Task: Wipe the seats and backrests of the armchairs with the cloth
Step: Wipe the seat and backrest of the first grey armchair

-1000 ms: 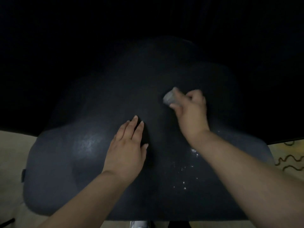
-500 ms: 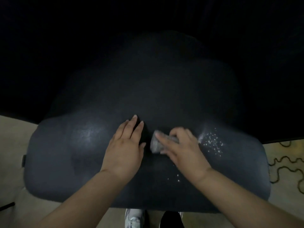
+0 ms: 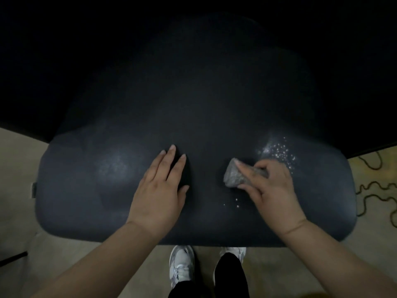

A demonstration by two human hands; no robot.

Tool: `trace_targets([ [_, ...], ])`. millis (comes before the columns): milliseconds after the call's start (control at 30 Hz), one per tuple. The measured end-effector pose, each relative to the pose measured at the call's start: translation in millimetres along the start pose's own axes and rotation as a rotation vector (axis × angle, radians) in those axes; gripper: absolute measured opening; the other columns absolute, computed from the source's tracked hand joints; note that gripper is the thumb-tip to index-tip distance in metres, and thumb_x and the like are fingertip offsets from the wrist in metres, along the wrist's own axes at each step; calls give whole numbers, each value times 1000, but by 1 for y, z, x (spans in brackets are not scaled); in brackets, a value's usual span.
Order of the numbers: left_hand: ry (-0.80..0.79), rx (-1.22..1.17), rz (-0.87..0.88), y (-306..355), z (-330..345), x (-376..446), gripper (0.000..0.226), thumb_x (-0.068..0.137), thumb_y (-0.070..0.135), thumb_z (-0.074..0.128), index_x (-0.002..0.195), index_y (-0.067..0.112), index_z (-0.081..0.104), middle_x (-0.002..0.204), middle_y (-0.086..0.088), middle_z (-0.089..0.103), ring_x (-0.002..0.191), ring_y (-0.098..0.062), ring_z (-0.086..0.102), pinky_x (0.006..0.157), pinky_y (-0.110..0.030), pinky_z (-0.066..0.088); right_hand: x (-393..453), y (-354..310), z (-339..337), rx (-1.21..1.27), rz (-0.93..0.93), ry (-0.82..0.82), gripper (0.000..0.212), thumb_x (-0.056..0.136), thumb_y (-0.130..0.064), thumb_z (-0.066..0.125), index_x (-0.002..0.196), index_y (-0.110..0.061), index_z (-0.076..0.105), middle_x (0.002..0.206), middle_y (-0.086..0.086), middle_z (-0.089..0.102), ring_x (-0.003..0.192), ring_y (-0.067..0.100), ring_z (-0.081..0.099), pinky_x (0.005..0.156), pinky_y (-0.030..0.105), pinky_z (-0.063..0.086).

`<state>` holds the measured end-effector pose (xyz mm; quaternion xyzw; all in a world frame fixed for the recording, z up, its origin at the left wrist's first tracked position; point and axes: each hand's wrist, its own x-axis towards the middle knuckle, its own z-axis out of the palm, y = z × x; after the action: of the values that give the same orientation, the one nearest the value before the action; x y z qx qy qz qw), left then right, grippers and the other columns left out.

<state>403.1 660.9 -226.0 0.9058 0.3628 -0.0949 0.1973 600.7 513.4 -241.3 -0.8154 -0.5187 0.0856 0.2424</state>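
Note:
A dark blue-black armchair (image 3: 90, 186) fills the middle of the head view, its seat nearest me and its backrest fading into darkness above. My left hand (image 3: 160, 190) lies flat on the seat with straight fingers pointing away from me. My right hand (image 3: 270, 188) grips a bunched grey cloth (image 3: 233, 176) and presses it on the seat, just right of centre. White specks (image 3: 279, 152) dot the upholstery above and right of that hand, with a few more below the cloth.
Beige floor (image 3: 17, 190) shows on the left and below the seat's front edge. My white shoes (image 3: 181, 265) and dark trousers stand under that edge. A patterned carpet with dark squiggles (image 3: 373, 190) lies at the right.
My right hand has dragged the cloth from far up the seat toward me, then shifted slightly right. My left hand has stayed flat in place. The view has tilted down, showing my feet.

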Motion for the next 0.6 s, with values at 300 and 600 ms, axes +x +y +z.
trace_targets([
  [300, 16, -32, 20, 0, 6, -9, 63, 93, 28, 51, 150, 19, 28, 160, -2, 12, 147, -19, 8, 116, -29, 8, -9, -60, 40, 71, -27, 16, 51, 72, -20, 80, 120, -22, 67, 90, 12, 55, 76, 31, 52, 67, 43, 51],
  [600, 11, -17, 25, -8, 5, -21, 59, 96, 28, 46, 151, 19, 25, 161, 0, 10, 147, -17, 6, 116, -31, 15, -64, -53, 42, -9, 147, 173, 50, 76, -17, 75, 124, -14, 63, 93, 18, 54, 79, 33, 51, 73, 42, 48],
])
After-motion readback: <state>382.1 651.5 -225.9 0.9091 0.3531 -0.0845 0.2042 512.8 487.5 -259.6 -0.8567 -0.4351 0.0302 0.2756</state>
